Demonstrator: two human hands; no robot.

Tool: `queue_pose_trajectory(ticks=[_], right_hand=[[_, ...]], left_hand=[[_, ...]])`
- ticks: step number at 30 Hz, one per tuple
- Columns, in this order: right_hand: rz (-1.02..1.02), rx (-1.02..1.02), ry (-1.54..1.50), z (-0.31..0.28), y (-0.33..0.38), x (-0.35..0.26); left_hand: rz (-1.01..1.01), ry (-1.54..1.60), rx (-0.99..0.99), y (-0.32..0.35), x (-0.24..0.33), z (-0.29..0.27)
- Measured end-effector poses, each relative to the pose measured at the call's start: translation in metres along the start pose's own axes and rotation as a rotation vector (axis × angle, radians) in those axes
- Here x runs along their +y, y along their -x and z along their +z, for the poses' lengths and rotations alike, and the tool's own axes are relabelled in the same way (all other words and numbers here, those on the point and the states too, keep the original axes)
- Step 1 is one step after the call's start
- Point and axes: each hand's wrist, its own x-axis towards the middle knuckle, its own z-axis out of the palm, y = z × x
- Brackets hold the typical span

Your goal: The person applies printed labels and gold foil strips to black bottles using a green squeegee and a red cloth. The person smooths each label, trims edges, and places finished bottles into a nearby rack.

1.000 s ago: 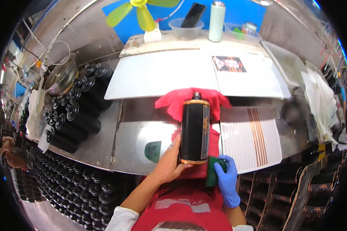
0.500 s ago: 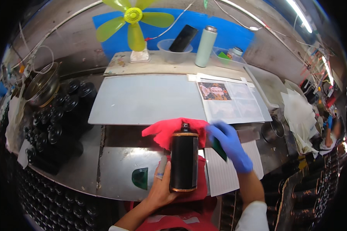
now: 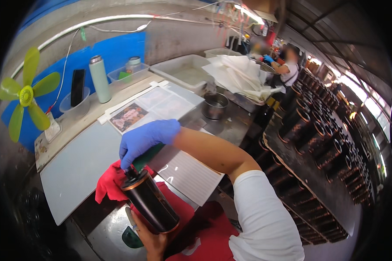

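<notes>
A black cylindrical bottle (image 3: 151,204) with copper-coloured rims and a narrow neck leans in front of me, top tilted to the far left. My left hand (image 3: 150,237), bare with a grey wrap on one finger, is closed round its lower side, partly hidden. My right hand (image 3: 146,137), in a blue glove, has its fingertips closed on the bottle's neck. Under that palm shows a dark green flat piece (image 3: 150,155), mostly covered. Behind the neck lies a red cloth (image 3: 109,182). Another dark green flat piece (image 3: 131,238) with a rounded edge rests on the metal tabletop beside my left hand.
A grey board (image 3: 76,167) carries printed sheets (image 3: 161,102). Lined paper (image 3: 191,176) lies right of the bottle. Beyond are a fan (image 3: 26,95), flask (image 3: 100,80), plastic tray (image 3: 183,71), metal pot (image 3: 214,106) and white sheets (image 3: 237,74). Racked black cylinders (image 3: 296,124) and a person (image 3: 287,69) are at right.
The view has swung to the right. My gloved right hand has come from beside the bottle onto its neck. The bottle has gone from upright to tilted, still in my left hand.
</notes>
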Motion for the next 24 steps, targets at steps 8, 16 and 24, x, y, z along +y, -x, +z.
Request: queue_pose_trajectory(ticks=[8,16,24], right_hand=[[-0.164,0.707,0.266,0.093,0.186,-0.028],[0.582,1.548,0.207,0.125,0.435,-0.073],[1.52,1.591,0.92,0.154,0.624,0.042]], left_hand=[[0.378,-0.169,-0.052,-0.003,0.026,-0.006],[0.261,0.216,-0.122,0.008,0.069,0.014],[0.285,0.151,-0.186,0.02,0.096,0.03]])
